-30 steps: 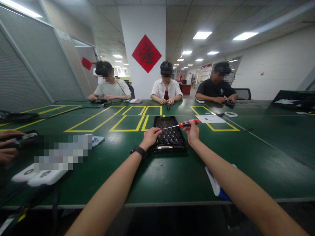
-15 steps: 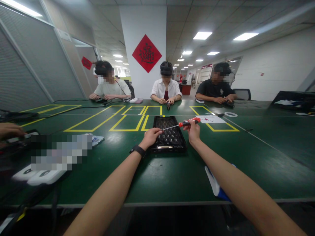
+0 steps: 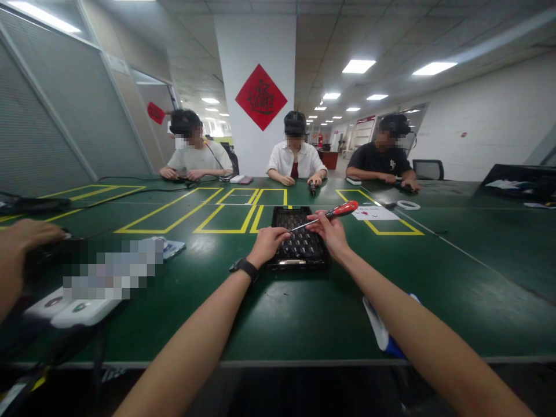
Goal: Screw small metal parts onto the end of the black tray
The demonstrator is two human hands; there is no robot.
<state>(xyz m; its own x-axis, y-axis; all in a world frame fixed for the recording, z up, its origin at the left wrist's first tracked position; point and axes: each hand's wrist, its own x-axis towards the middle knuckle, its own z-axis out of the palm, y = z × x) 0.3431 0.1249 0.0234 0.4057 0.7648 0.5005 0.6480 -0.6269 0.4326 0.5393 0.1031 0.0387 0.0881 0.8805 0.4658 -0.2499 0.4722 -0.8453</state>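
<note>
A screwdriver with a red and black handle slants over a black tray on the green table. My right hand is closed on the front of its handle and the top of its shaft, right of the tray. My left hand, with a dark band on the wrist, is at the tray's left side. Its fingers are pinched together at the screwdriver's tip; what is between them is too small to make out. Inside the tray lie rows of small shiny pieces.
White power strips lie at the left beside another person's hand. A blue and white object lies under my right forearm. Beyond the tray are yellow tape outlines, a paper sheet and a tape roll. Three people sit opposite.
My right hand has slid from the handle's rear toward its front and the shaft, over the tray's right edge. My left hand stays pinched at the tip. The co-worker's hand at left has lifted.
</note>
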